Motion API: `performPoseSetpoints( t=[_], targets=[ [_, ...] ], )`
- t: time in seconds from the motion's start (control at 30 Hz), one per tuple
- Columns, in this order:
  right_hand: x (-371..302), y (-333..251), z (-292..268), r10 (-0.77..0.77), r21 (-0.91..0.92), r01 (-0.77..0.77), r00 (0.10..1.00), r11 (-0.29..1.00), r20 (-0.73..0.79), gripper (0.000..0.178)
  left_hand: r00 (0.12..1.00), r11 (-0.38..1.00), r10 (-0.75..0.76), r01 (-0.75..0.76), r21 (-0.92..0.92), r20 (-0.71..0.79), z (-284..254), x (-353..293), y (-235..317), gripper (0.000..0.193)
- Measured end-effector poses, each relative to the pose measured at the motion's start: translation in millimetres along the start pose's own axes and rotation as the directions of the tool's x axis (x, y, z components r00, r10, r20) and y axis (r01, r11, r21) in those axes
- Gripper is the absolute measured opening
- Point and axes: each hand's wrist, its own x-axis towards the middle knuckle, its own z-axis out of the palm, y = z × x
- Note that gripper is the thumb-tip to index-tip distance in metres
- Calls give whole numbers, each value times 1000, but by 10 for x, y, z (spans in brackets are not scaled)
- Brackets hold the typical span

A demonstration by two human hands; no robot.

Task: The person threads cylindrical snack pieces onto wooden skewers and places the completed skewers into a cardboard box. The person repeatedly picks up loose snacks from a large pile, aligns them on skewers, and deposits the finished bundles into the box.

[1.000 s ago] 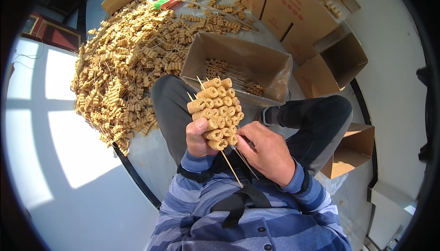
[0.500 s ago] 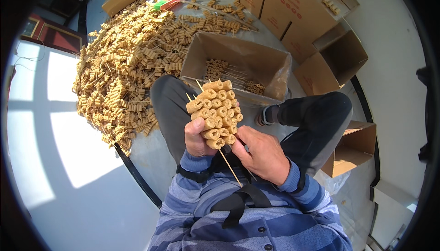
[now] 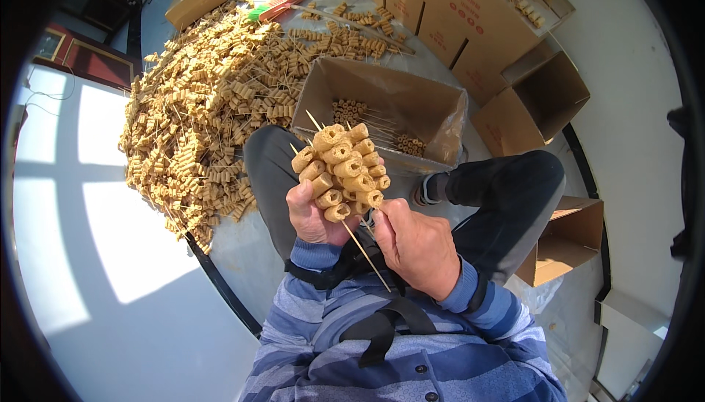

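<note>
A bundle of skewers (image 3: 339,168) threaded with golden, hollow tube-shaped pieces is held in front of my lap. My left hand (image 3: 311,215) wraps round its lower left side, thumb in front. My right hand (image 3: 420,244) is closed at the bundle's lower right, fingertips pinched near the skewer sticks. One bare stick (image 3: 366,255) slants down below the bundle, between my hands. Pointed stick tips show at the upper left. Just beyond the bundle stands an open cardboard box (image 3: 389,82) with more skewers packed inside.
A large heap of skewers (image 3: 198,116) covers the floor at the left. A broom (image 3: 277,4) with green and red bristles lies at its far edge. Cardboard boxes (image 3: 433,16) stand at the back, and further open boxes (image 3: 547,97) stand at the right.
The bundle has turned and loosened, with gaps between its rows. My right hand has shifted slightly, its fingers more closed at the bundle's lower end; my left hand keeps its hold.
</note>
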Motion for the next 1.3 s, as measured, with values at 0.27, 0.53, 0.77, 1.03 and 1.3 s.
performPoseSetpoints(
  t=[0.27, 0.53, 0.77, 1.03, 1.3],
  targets=[
    [76, 54, -179, 275, 268, -255, 961, 929, -39, 11, 999, 998, -7, 10, 62, -50, 54, -44, 67, 84],
    [462, 86, -181, 252, 584, -255, 964, 770, 88, 20, 993, 955, -116, 120, 272, -32, 91, -109, 9, 88],
    [155, 511, -788, 531, 379, -629, 777, 678, 339, 24, 986, 949, 134, -100, 299, -97, -150, -59, 254, 83],
    [-484, 1256, -105, 483, -404, -270, 566, 874, 668, 20, 942, 803, 330, -244, 544, -64, -374, 174, 767, 90],
    [-330, 2489, 2026, 504, -414, -430, 119, 803, 855, 20, 905, 822, 355, -184, 538, -234, -663, 122, 1055, 103]
  ],
)
